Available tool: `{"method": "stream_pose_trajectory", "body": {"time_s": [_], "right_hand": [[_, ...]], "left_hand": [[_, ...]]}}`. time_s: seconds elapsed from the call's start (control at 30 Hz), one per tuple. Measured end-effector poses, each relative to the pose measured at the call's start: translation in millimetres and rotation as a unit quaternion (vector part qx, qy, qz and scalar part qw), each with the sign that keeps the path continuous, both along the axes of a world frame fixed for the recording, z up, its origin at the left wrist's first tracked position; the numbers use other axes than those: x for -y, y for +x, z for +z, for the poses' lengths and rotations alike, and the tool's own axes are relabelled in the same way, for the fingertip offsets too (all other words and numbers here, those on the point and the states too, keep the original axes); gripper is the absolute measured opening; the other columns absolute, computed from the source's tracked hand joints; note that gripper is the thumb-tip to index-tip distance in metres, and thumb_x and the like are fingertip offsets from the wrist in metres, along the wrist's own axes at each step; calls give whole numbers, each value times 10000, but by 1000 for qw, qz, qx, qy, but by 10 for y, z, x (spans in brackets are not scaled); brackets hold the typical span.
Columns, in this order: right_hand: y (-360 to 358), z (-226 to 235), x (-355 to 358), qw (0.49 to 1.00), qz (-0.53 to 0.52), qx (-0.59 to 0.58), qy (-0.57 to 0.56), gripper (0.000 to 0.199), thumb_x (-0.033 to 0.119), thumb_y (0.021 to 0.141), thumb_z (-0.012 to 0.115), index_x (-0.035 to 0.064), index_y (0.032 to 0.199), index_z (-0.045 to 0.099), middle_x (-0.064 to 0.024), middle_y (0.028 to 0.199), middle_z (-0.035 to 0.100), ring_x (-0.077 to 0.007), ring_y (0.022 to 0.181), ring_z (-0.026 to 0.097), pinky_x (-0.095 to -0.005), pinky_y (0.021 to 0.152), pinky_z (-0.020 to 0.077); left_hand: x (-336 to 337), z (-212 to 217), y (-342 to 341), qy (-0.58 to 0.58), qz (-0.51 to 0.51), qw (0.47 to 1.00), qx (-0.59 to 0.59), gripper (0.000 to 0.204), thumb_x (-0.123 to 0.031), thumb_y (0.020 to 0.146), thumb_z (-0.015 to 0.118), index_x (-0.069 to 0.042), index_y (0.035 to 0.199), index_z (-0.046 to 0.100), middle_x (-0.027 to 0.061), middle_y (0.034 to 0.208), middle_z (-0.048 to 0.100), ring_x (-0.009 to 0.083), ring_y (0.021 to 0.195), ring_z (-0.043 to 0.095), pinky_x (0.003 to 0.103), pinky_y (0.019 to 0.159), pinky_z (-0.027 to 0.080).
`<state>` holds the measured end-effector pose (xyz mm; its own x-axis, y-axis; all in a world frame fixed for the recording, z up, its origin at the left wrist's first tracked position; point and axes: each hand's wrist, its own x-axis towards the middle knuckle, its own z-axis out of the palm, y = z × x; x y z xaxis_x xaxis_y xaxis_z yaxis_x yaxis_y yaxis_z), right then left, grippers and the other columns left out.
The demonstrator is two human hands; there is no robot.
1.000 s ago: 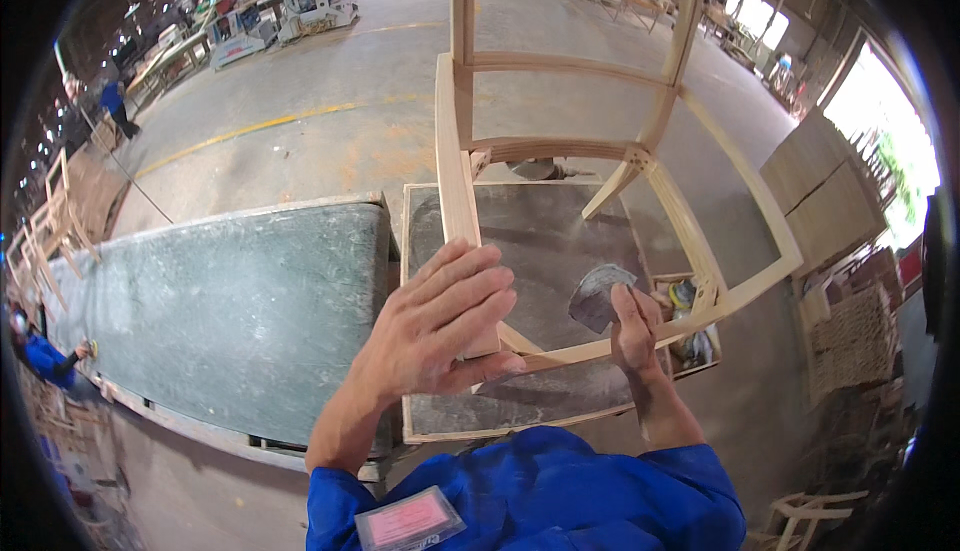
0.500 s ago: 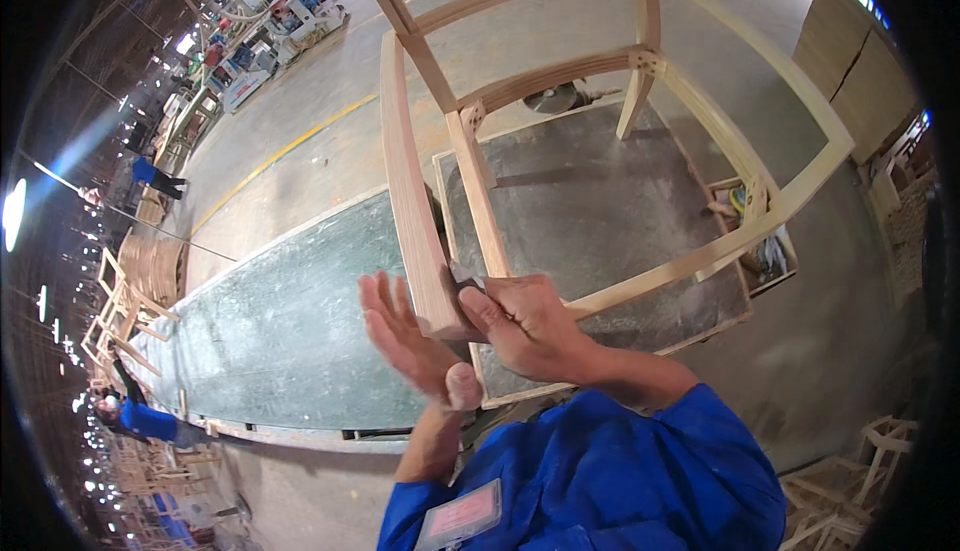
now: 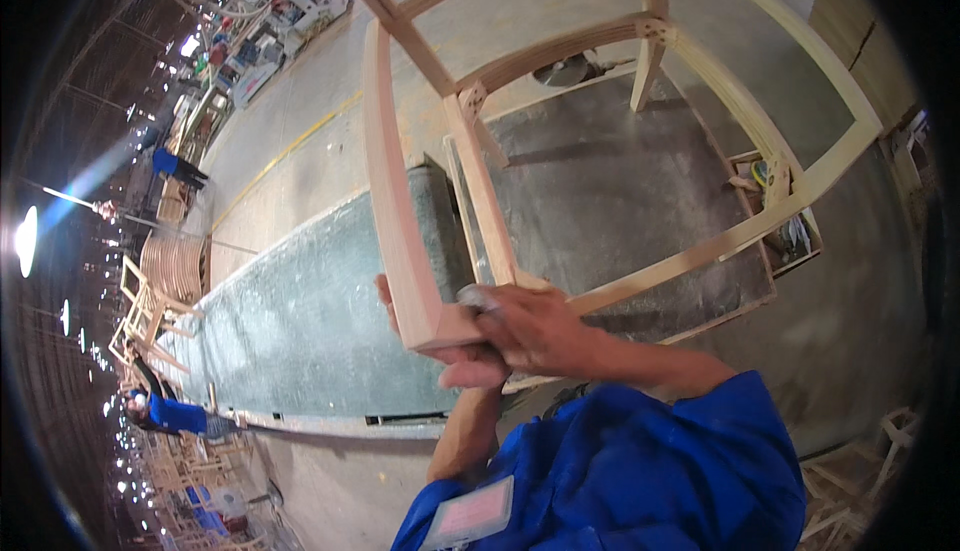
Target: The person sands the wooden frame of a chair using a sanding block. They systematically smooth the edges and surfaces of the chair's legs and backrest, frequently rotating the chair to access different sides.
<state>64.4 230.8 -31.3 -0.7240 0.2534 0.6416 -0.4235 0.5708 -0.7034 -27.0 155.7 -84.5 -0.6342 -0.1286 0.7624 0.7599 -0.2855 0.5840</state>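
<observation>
Left hand (image 3: 472,368) half-hidden behind arm corner of pale bare-wood chair frame (image 3: 391,191), right hand (image 3: 537,331) curled against it, both grips unclear; joined frame on dark-grey flat bench (image 3: 620,186), seatless, likely unfinished

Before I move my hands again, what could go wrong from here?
Your right hand and left hand crowd the same bar corner, so one might knock or scrape the other. The chair frame could also shift on the dark tabletop if pushed hard, as I see no clamp on it.
</observation>
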Motion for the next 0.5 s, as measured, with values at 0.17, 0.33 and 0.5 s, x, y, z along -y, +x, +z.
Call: {"method": "stream_pose_trajectory", "body": {"time_s": [0.17,0.33,0.5], "right_hand": [[-58,58,-13,999,-8,-29,-26,264,79,935,596,-38,1171,589,-206,1058,675,-380,896,690,-426,736,578],[-28,-57,-37,1000,-11,-18,21,284,73,914,613,-9,1185,596,-198,1045,670,-385,864,688,-422,737,580],[189,-248,-197,993,-37,89,61,199,51,846,586,-9,1026,644,-141,976,634,-345,778,640,-409,648,526]], "left_hand": [[-83,92,14,5,-1,1000,-27,1029,-785,928,85,46,1519,228,290,1563,247,407,1455,274,549,1183,237],[5,61,-20,-54,-12,998,-35,1047,-797,921,136,58,1525,177,319,1550,238,436,1441,286,561,1173,255],[151,284,86,-152,-22,988,-10,1085,-814,908,200,76,1527,131,351,1531,237,473,1419,306,571,1158,283]]}}
